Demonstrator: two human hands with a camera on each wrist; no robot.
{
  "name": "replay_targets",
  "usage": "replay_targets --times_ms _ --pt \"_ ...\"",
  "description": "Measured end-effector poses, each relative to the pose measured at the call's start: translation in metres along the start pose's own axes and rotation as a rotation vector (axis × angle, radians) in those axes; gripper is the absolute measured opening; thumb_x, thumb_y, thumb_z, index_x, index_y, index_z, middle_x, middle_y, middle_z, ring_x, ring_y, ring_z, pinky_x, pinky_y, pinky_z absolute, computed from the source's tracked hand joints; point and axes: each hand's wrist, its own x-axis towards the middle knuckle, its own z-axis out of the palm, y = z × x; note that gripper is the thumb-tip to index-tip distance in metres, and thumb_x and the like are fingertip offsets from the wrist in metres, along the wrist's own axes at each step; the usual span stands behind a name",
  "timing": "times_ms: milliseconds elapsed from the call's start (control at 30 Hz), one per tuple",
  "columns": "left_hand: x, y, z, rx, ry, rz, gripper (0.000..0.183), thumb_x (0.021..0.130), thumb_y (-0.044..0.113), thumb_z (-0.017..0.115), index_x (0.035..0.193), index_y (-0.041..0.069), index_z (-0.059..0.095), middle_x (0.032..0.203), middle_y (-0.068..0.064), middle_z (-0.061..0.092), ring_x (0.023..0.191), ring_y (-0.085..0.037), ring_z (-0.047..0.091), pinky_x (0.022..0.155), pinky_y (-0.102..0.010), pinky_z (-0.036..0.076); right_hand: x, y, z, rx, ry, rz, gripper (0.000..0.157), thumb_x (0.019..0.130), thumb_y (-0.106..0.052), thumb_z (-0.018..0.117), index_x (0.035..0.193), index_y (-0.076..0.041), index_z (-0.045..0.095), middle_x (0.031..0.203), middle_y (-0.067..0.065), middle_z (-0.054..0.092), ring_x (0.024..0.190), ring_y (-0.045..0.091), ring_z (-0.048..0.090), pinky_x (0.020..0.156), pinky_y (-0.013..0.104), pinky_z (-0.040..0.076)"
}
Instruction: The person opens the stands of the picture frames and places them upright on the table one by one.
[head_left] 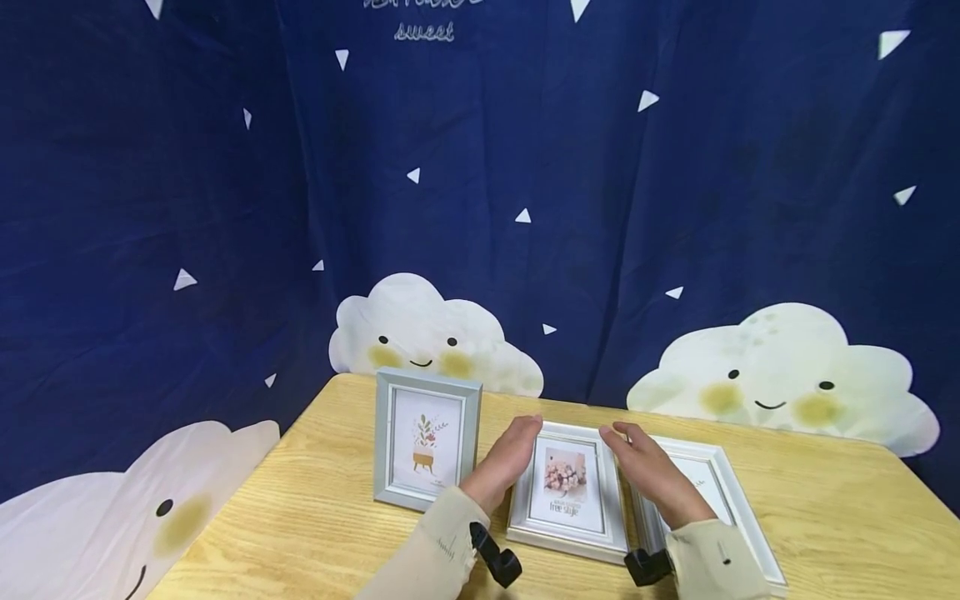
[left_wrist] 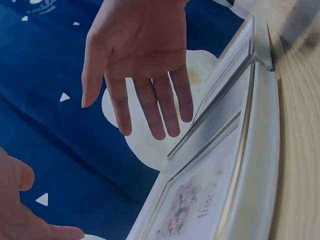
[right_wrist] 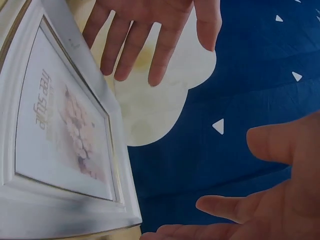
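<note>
My left hand [head_left: 504, 462] is held over the left side of a white picture frame [head_left: 566, 479] with a pink flower print, its fingers extended. Opposite it, my right hand [head_left: 654, 471] hovers over the right side, fingers straight and palm turned inward. Neither hand grips anything; the frame lies face up between them. In the left wrist view, the right hand's spread fingers [left_wrist: 120, 105] show in full. A grey-blue picture frame [head_left: 427, 442] with a potted plant print stands upright to the left. Partly hidden by my right forearm, another white picture frame [head_left: 738, 500] lies face up.
The three frames are on a light wooden table [head_left: 300, 492]. Behind it hangs a dark blue curtain [head_left: 480, 167] with white triangles and smiling clouds. Black straps [head_left: 495, 557] sit at both beige sleeve cuffs.
</note>
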Motion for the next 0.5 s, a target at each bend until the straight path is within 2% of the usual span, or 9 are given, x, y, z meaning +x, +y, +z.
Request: replay_targets --times_ms 300,500 --pt "0.001 -0.007 0.002 -0.012 -0.021 -0.037 0.068 0.099 0.052 0.036 0.148 0.005 0.034 0.153 -0.018 0.031 0.141 -0.040 0.024 0.111 -0.058 0.019 0.005 0.009 0.003 0.042 -0.017 0.006 0.083 0.095 -0.063 0.037 0.148 -0.001 0.026 0.151 0.030 0.023 0.137 0.048 0.023 0.105 0.060 0.028" --pt "0.004 -0.012 0.004 0.004 -0.009 -0.060 0.066 0.099 0.052 0.036 0.147 0.006 0.036 0.152 -0.018 0.033 0.140 -0.041 0.026 0.110 -0.059 0.020 0.008 0.013 0.008 0.043 -0.013 0.020 0.082 0.095 -0.064 0.035 0.148 -0.002 0.028 0.152 0.028 0.022 0.140 0.047 0.017 0.109 0.061 0.020"
